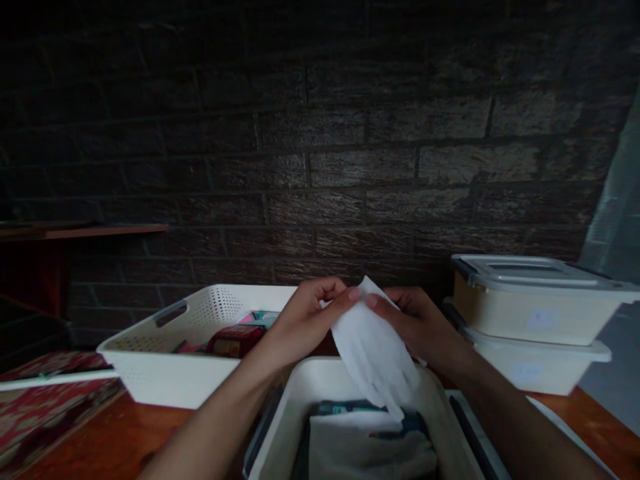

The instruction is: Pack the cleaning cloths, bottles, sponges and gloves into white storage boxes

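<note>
Thin, white and limp, a glove (373,340) hangs between my hands, its finger-like ends drooping downward. My left hand (320,303) pinches its upper edge between thumb and fingers. On the other side, my right hand (407,313) grips the same edge, thumb on top; its fingertips are partly hidden behind the glove. Directly below stands an open cream storage box (295,400). Inside it lie a folded grey cloth (370,450) and some dark, printed items.
A white perforated basket (165,377) with colourful packets (236,341) sits at left. Two lidded boxes (540,313) are stacked at right. Behind rises a dark brick wall (320,167); a shelf (100,231) juts out at left. Red patterned cloth (47,413) covers part of the wooden table (145,427).
</note>
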